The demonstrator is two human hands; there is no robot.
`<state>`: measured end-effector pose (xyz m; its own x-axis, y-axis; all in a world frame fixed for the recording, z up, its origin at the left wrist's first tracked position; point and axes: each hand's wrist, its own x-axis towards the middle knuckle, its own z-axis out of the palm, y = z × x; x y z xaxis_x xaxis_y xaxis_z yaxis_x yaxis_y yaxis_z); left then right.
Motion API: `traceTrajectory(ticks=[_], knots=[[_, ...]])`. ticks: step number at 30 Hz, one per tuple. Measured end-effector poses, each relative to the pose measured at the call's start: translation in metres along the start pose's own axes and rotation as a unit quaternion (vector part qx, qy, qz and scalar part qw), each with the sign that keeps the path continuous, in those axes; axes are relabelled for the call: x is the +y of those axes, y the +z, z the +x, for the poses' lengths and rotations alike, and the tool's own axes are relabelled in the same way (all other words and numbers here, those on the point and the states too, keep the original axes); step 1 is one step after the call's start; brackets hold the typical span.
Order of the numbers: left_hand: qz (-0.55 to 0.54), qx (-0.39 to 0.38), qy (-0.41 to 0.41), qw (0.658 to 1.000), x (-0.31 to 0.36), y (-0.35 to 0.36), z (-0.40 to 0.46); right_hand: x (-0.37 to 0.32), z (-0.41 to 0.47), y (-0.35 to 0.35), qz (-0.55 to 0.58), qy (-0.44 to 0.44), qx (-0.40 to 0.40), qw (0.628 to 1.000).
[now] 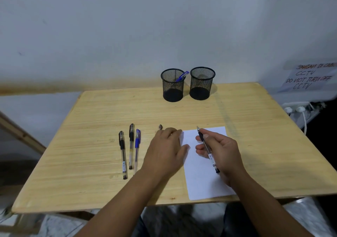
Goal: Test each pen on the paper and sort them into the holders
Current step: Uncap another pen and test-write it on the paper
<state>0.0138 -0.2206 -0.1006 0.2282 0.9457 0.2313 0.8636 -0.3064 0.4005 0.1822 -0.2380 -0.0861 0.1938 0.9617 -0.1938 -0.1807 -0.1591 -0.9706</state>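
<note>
A white sheet of paper (204,178) lies at the table's front right. My right hand (221,152) holds an uncapped black pen (207,148) above it, tip pointing away. My left hand (166,150) rests flat on the paper's left edge, fingers together. A small black cap (160,126) lies just beyond its fingertips. Three capped pens lie side by side to the left: a black one (122,154), another black one (131,145) and a blue one (136,149). Two black mesh holders stand at the back: the left holder (172,87) contains a blue pen (182,76), the right holder (202,85) looks empty.
The wooden table (91,127) stands against a pale wall. A handwritten notice (308,78) and a power strip with white plugs (295,109) sit off the table's right rear corner. A wooden frame (20,131) leans at the left.
</note>
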Motion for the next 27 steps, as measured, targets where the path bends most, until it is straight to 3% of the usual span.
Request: traceTrajectory(ticks=[5,8,12,18,23,27], knots=[[0.054,-0.077,-0.002,0.996,-0.007,0.005,-0.002,0.000,0.007,-0.008,0.068,0.035,-0.059,0.995],[0.068,-0.103,-0.003,0.992,-0.009,0.009,-0.001,0.007,0.010,-0.013,-0.006,-0.019,-0.076,0.997],[0.080,-0.112,-0.001,0.991,-0.010,0.013,-0.001,0.005,0.018,-0.005,-0.070,-0.056,-0.007,0.996],[0.078,-0.106,-0.002,0.991,-0.010,0.014,-0.002,0.004,0.033,0.011,-0.215,-0.118,0.001,0.970],[0.065,-0.108,-0.003,0.992,-0.010,0.012,-0.001,0.004,0.045,0.014,-0.330,-0.191,0.021,0.924],[0.055,-0.103,-0.004,0.993,-0.009,0.012,-0.002,0.005,0.050,0.015,-0.366,-0.172,0.040,0.914]])
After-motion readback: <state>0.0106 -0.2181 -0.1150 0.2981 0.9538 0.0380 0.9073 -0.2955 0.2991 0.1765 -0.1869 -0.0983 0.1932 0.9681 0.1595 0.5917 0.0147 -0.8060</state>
